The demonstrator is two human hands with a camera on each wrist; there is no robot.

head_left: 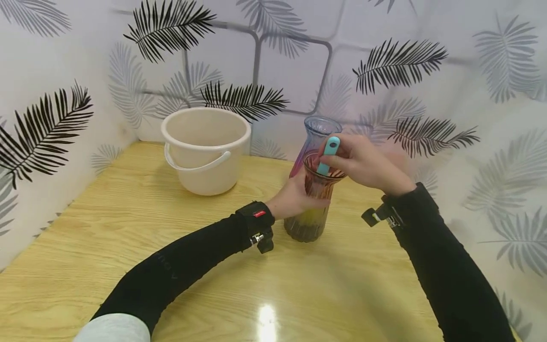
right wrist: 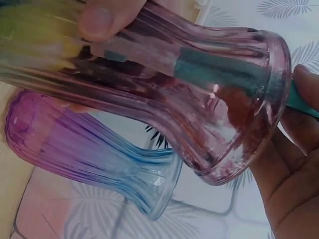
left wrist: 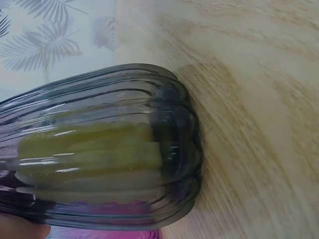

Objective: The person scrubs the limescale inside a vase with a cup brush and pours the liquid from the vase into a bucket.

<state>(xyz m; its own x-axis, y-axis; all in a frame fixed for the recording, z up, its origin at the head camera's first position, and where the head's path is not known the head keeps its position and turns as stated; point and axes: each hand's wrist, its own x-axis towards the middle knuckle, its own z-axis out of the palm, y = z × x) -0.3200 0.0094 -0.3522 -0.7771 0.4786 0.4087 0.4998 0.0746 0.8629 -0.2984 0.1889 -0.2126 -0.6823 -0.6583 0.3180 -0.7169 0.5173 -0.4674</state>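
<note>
My left hand (head_left: 295,197) grips a ribbed glass vase (head_left: 318,187), pink-tinted at the flared rim and greyish at the base. It stands about upright at the table surface. With my right hand (head_left: 363,161) I pinch the turquoise handle (head_left: 328,154) of a bottle brush at the vase's mouth. The brush's yellow head (left wrist: 94,154) shows through the glass, low inside the vase. Fingers of my left hand press the glass in the right wrist view. Just behind is a second vase (right wrist: 89,149), pink fading to blue, which neither hand visibly holds.
A cream bucket (head_left: 207,175) with its handle hanging down in front stands at the back left. The wood-grain table (head_left: 205,266) extends toward me. A leaf-patterned wall covering (head_left: 295,71) rises close behind the bucket and vases.
</note>
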